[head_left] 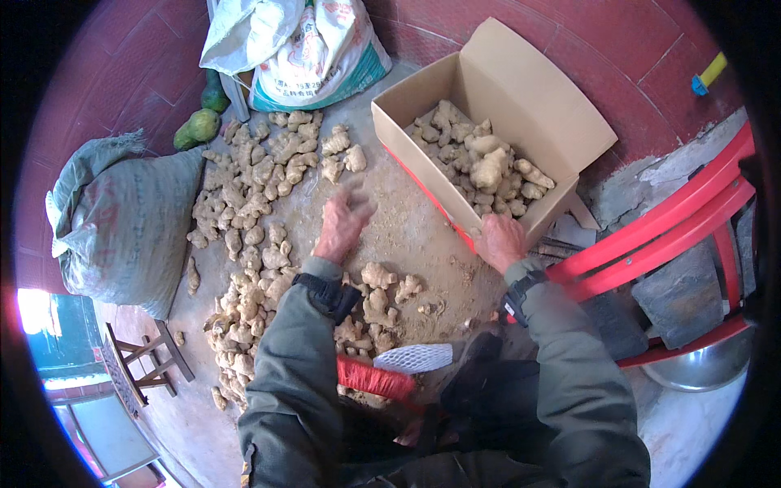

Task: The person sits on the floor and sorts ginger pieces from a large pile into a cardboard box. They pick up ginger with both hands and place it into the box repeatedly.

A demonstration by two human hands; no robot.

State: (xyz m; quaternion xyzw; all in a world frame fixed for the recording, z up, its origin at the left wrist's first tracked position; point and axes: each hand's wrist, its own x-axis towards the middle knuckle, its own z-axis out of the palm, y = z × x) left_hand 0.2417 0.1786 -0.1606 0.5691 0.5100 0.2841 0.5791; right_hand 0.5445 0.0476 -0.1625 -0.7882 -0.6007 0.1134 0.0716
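Ginger [488, 169] lies piled inside the open cardboard box [529, 106], between one and two o'clock, and scattered over the floor [407, 228] from eight to eleven o'clock. The right hand [500, 240] grips the box's near rim. The left hand [346, 224], blurred, hovers toward ten o'clock; whether it holds anything, I cannot tell. A red brush [370, 377] lies at six o'clock, a grey-green sack [130, 224] at nine.
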